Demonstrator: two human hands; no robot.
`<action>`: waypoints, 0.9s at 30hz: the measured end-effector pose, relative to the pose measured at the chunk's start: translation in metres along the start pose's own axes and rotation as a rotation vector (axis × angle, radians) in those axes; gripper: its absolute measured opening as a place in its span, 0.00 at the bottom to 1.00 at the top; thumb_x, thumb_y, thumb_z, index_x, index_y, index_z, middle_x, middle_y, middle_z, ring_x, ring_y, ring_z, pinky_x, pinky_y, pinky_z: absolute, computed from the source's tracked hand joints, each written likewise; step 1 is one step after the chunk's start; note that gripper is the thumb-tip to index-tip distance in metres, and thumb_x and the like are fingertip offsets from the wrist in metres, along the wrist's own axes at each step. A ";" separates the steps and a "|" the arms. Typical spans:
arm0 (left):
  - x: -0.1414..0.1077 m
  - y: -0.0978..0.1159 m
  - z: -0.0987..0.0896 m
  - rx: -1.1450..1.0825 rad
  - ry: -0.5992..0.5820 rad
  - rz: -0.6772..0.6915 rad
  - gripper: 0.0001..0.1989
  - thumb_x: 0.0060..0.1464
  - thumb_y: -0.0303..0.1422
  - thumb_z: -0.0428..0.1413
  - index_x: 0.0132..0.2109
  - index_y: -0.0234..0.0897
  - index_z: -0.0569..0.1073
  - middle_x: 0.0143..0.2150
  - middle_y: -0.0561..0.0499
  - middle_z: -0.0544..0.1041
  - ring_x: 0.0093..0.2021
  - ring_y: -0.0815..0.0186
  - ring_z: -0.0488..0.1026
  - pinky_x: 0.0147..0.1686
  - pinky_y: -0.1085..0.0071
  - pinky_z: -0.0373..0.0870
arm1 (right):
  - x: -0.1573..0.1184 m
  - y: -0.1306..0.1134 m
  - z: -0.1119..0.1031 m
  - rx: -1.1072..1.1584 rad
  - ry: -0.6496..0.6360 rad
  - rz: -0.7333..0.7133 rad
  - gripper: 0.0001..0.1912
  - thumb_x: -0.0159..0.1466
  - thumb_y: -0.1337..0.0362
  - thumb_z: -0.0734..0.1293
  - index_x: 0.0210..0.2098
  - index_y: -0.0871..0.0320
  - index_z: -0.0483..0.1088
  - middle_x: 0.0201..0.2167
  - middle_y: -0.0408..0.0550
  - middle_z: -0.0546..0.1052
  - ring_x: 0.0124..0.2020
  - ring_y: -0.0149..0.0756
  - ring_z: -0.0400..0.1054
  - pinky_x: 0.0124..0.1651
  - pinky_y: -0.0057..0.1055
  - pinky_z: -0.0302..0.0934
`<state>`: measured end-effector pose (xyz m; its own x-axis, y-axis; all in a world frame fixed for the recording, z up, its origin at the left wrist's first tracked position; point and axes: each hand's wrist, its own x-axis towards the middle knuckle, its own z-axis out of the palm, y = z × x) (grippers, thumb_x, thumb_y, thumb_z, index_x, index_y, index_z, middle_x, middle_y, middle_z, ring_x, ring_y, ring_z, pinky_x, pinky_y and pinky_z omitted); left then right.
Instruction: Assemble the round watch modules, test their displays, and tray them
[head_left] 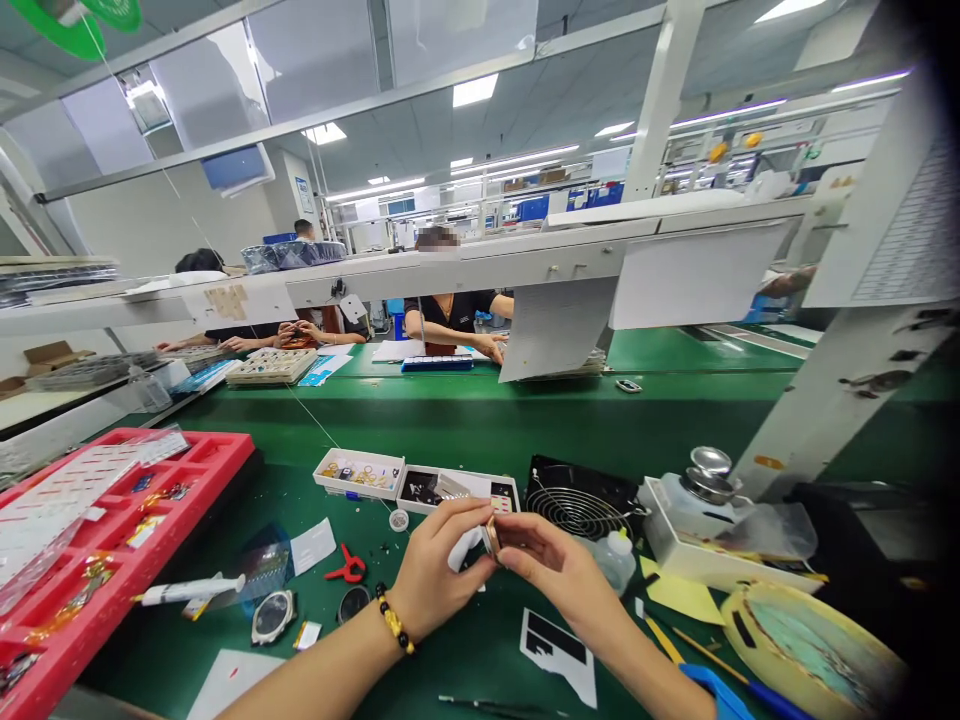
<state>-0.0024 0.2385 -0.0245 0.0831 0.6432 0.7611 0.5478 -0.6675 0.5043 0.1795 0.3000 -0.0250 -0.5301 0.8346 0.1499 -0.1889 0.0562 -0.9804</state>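
Between the fingers of both hands is a small round watch case (491, 537), seen nearly edge-on with a gold-toned rim; the fingers cover much of it. My left hand (439, 560), with a beaded bracelet at the wrist, is closed on its left side. On the other side, my right hand (551, 562) pinches it with thumb and fingers. A silver watch case (274, 616) and a dark round watch piece (353, 604) lie left of my left hand. Under my right forearm is a white sheet with black cutouts (556, 655). Tweezers (495, 707) lie nearest me.
A red compartment tray (217, 480) fills the left. White parts boxes (360, 472), a black fan (577, 500) and a plastic bottle (616, 560) stand beyond my hands. A syringe (191, 590) and red clamp (346, 566) lie left. A co-worker (457, 320) sits across the bench.
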 end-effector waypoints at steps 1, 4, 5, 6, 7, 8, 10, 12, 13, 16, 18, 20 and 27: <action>-0.001 0.000 0.000 0.006 0.003 0.002 0.28 0.57 0.23 0.64 0.63 0.44 0.71 0.58 0.43 0.76 0.58 0.58 0.76 0.60 0.59 0.77 | 0.000 0.000 0.001 0.014 -0.006 -0.005 0.23 0.54 0.47 0.81 0.44 0.53 0.81 0.45 0.53 0.82 0.49 0.50 0.77 0.55 0.44 0.73; -0.002 -0.001 0.001 0.036 0.010 0.014 0.27 0.58 0.24 0.64 0.63 0.44 0.70 0.58 0.43 0.76 0.58 0.58 0.76 0.59 0.59 0.77 | 0.000 0.000 0.004 0.045 -0.010 -0.014 0.23 0.54 0.47 0.81 0.42 0.53 0.81 0.44 0.53 0.82 0.48 0.49 0.77 0.53 0.43 0.74; -0.003 -0.002 0.000 0.054 0.010 0.026 0.27 0.59 0.25 0.64 0.64 0.44 0.70 0.58 0.43 0.76 0.58 0.58 0.76 0.58 0.59 0.78 | 0.000 0.000 0.004 0.049 -0.007 -0.012 0.23 0.53 0.47 0.82 0.42 0.53 0.81 0.44 0.53 0.82 0.48 0.49 0.78 0.53 0.43 0.74; -0.004 -0.002 0.000 0.075 0.009 0.042 0.27 0.60 0.25 0.63 0.64 0.44 0.69 0.58 0.42 0.76 0.58 0.58 0.76 0.58 0.60 0.78 | 0.000 0.001 0.004 0.050 -0.002 -0.007 0.24 0.53 0.46 0.82 0.42 0.53 0.81 0.44 0.53 0.82 0.48 0.49 0.78 0.53 0.43 0.74; -0.004 -0.003 0.000 0.100 0.006 0.058 0.28 0.60 0.26 0.63 0.65 0.44 0.69 0.59 0.42 0.76 0.58 0.59 0.76 0.58 0.61 0.78 | 0.000 0.001 0.004 0.053 0.003 -0.001 0.24 0.52 0.46 0.82 0.41 0.54 0.81 0.44 0.53 0.82 0.47 0.49 0.78 0.53 0.43 0.74; -0.005 -0.004 -0.001 0.126 0.003 0.075 0.28 0.61 0.26 0.63 0.65 0.44 0.68 0.59 0.42 0.76 0.58 0.59 0.76 0.58 0.61 0.78 | 0.001 0.001 0.004 0.056 0.006 0.003 0.25 0.52 0.46 0.82 0.41 0.54 0.80 0.44 0.53 0.82 0.47 0.49 0.78 0.53 0.43 0.74; -0.006 -0.006 -0.002 0.170 -0.004 0.096 0.28 0.61 0.26 0.62 0.66 0.43 0.68 0.59 0.42 0.76 0.58 0.59 0.76 0.58 0.62 0.78 | 0.002 0.003 0.004 0.069 0.004 0.006 0.26 0.50 0.45 0.82 0.41 0.54 0.80 0.43 0.53 0.82 0.47 0.50 0.77 0.54 0.43 0.73; -0.007 -0.009 -0.002 0.193 -0.014 0.099 0.28 0.61 0.26 0.62 0.66 0.43 0.68 0.59 0.42 0.76 0.58 0.59 0.76 0.58 0.62 0.78 | 0.004 0.005 0.004 0.083 -0.006 0.004 0.26 0.50 0.45 0.82 0.40 0.54 0.81 0.43 0.53 0.82 0.47 0.50 0.77 0.53 0.43 0.73; -0.007 -0.011 -0.003 0.195 -0.021 0.094 0.28 0.61 0.26 0.62 0.66 0.43 0.68 0.59 0.42 0.76 0.57 0.59 0.76 0.58 0.62 0.78 | 0.005 0.007 0.004 0.090 -0.012 0.002 0.26 0.50 0.45 0.82 0.40 0.55 0.81 0.43 0.53 0.83 0.47 0.50 0.77 0.53 0.43 0.73; -0.006 -0.013 -0.004 0.177 -0.045 0.061 0.28 0.59 0.25 0.63 0.65 0.44 0.69 0.58 0.42 0.76 0.57 0.59 0.77 0.58 0.61 0.78 | 0.008 0.012 0.004 0.110 -0.025 -0.005 0.26 0.51 0.44 0.82 0.40 0.55 0.81 0.42 0.54 0.83 0.47 0.50 0.78 0.52 0.43 0.73; -0.005 -0.013 -0.005 0.158 -0.058 0.031 0.29 0.58 0.25 0.65 0.63 0.44 0.70 0.57 0.43 0.76 0.56 0.59 0.77 0.57 0.61 0.78 | 0.010 0.014 0.004 0.116 -0.026 -0.006 0.26 0.50 0.44 0.82 0.40 0.55 0.81 0.42 0.54 0.83 0.46 0.50 0.78 0.52 0.43 0.73; -0.004 -0.013 -0.005 0.146 -0.062 0.005 0.29 0.56 0.24 0.65 0.62 0.45 0.71 0.57 0.44 0.76 0.55 0.59 0.77 0.57 0.61 0.78 | 0.010 0.014 0.003 0.112 -0.027 -0.001 0.26 0.51 0.44 0.82 0.40 0.55 0.82 0.43 0.54 0.83 0.47 0.51 0.78 0.53 0.44 0.73; -0.002 -0.014 -0.004 0.160 -0.026 -0.004 0.29 0.53 0.22 0.64 0.61 0.43 0.72 0.54 0.43 0.76 0.53 0.58 0.77 0.54 0.60 0.79 | 0.009 0.007 0.006 0.063 -0.018 0.054 0.31 0.52 0.38 0.79 0.44 0.55 0.83 0.47 0.56 0.83 0.50 0.54 0.78 0.55 0.48 0.73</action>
<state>-0.0130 0.2449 -0.0314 0.1012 0.6569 0.7472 0.6740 -0.5977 0.4342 0.1686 0.3046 -0.0298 -0.5556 0.8253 0.1003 -0.2113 -0.0235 -0.9771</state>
